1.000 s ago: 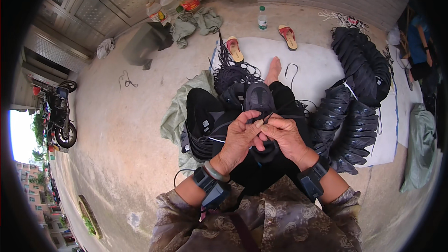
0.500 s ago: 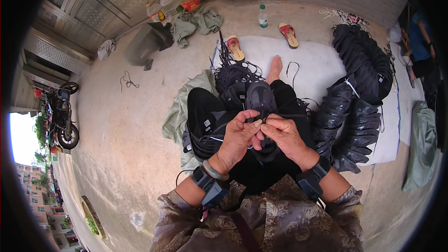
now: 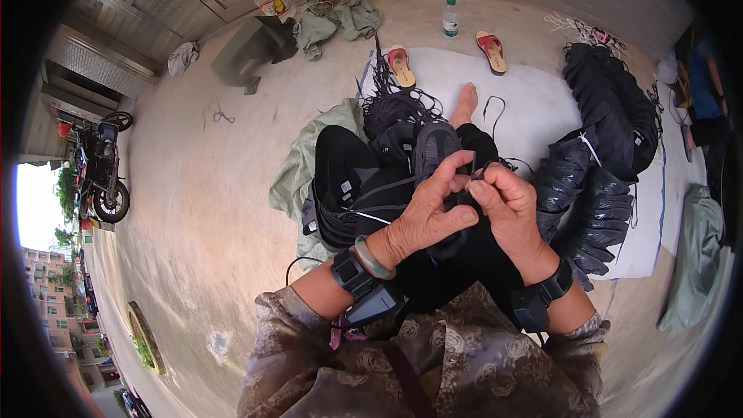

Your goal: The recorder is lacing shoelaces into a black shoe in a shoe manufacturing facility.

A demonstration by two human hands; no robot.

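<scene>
Pale concrete ground (image 3: 186, 255) carries a dark motorcycle (image 3: 104, 162) at far left, then a crumpled pale-green woven sack (image 3: 290, 174). The left hand (image 3: 429, 209) spreads its thumb; whether it grips anything, I cannot tell. Just beyond it sits a dark grey mesh shoe (image 3: 436, 143). The right hand (image 3: 509, 205) pinches a thin dark strip (image 3: 475, 169). Long, curved black stacks (image 3: 602, 112) lie farther right.

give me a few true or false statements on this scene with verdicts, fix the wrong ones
1. The left hand and right hand are close to the dark shoe. True.
2. A green-capped bottle stands upright. True.
3. That bottle stands between the hands. False: it is on the ground beyond the white sheet.
4. Two sandals lie near the sheet's far edge. True.
5. The sandals' straps are blue. False: they are red.
</scene>
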